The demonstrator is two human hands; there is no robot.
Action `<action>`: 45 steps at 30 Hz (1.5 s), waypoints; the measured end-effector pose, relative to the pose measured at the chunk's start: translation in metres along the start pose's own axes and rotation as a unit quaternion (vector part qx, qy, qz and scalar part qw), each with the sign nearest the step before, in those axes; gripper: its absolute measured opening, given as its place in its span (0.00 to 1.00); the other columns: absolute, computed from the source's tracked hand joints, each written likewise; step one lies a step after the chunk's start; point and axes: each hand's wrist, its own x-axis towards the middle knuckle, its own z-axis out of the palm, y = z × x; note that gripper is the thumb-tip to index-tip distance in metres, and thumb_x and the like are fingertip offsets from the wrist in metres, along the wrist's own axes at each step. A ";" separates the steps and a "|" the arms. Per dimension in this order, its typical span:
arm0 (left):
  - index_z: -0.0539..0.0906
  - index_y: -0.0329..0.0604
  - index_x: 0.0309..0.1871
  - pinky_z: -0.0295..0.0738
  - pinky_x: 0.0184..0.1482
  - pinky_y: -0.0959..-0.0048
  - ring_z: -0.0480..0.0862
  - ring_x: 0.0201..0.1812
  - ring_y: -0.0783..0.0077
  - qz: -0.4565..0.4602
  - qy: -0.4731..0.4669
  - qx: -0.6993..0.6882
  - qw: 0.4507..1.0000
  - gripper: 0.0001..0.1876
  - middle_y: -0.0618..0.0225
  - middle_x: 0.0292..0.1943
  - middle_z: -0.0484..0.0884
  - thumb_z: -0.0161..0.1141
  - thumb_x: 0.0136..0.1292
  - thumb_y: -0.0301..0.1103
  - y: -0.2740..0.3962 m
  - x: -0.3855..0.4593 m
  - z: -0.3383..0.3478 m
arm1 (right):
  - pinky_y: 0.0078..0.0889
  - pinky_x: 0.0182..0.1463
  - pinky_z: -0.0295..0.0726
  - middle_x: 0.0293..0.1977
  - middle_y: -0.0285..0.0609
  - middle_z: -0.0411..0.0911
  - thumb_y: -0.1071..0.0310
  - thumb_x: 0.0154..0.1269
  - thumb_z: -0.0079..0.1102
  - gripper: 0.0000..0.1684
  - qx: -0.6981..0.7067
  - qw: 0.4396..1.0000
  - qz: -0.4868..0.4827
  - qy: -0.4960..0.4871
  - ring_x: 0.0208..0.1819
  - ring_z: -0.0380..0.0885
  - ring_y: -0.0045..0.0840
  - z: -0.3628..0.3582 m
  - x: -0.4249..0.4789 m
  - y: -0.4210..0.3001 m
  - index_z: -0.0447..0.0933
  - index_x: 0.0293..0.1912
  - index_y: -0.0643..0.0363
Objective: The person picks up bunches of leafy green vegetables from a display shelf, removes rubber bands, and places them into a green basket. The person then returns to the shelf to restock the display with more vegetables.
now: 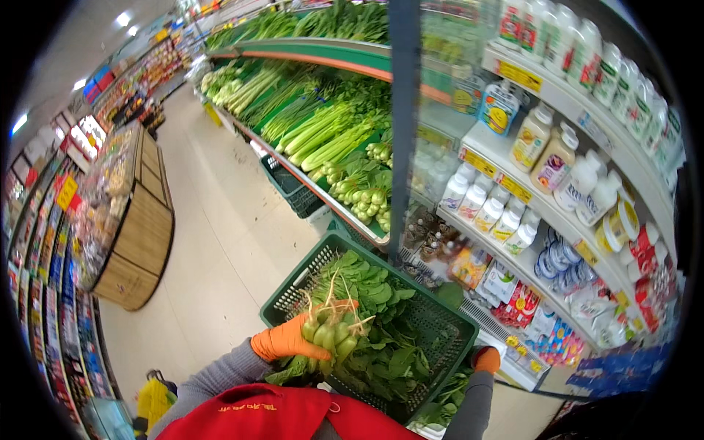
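Note:
In an orange glove, my left hand (289, 338) is shut on a bunch of leafy greens (335, 333). Its pale green stems and thin roots point up and away from me. Beneath it, a green plastic crate (451, 313) with perforated walls sits tilted in view before my red apron (264, 412). Loose leafy greens (396, 357) lie inside the crate. At the crate's right corner is my gloved right hand (487, 360). Its fingers are mostly hidden, and I cannot tell whether they grip anything. More greens (448, 396) show below the crate's right side.
Beyond the crate runs a vegetable display (330, 143) with celery and other greens. A dark upright post (404, 132) separates it from shelves of bottled drinks (544, 159) on the right. A dark crate (291, 190) stands under the display. Leftward, a wooden bin (137, 242) borders the tiled aisle (214, 220).

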 end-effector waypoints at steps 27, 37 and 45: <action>0.62 0.39 0.73 0.62 0.69 0.71 0.69 0.66 0.74 0.161 0.002 -0.108 0.981 0.43 0.66 0.66 0.72 0.71 0.53 0.26 -0.007 -0.158 -0.082 | 0.25 0.43 0.78 0.34 0.42 0.85 0.79 0.60 0.61 0.14 0.468 0.783 -0.406 -0.046 0.38 0.81 0.21 -0.224 -0.455 -0.446 0.84 0.46 0.61; 0.69 0.39 0.68 0.65 0.67 0.70 0.73 0.62 0.72 0.185 0.147 -0.160 0.958 0.38 0.67 0.60 0.77 0.72 0.52 0.24 -0.010 -0.316 -0.168 | 0.28 0.41 0.78 0.34 0.43 0.84 0.81 0.61 0.58 0.14 0.460 0.739 -0.489 -0.043 0.36 0.82 0.27 -0.173 -0.585 -0.570 0.85 0.44 0.58; 0.69 0.38 0.67 0.70 0.63 0.68 0.77 0.58 0.68 0.137 0.098 -0.231 0.958 0.39 0.62 0.58 0.78 0.73 0.49 0.25 -0.039 -0.413 -0.236 | 0.31 0.36 0.79 0.29 0.47 0.81 0.79 0.57 0.61 0.08 0.202 0.654 -0.729 -0.012 0.32 0.82 0.35 -0.176 -0.640 -0.644 0.82 0.38 0.59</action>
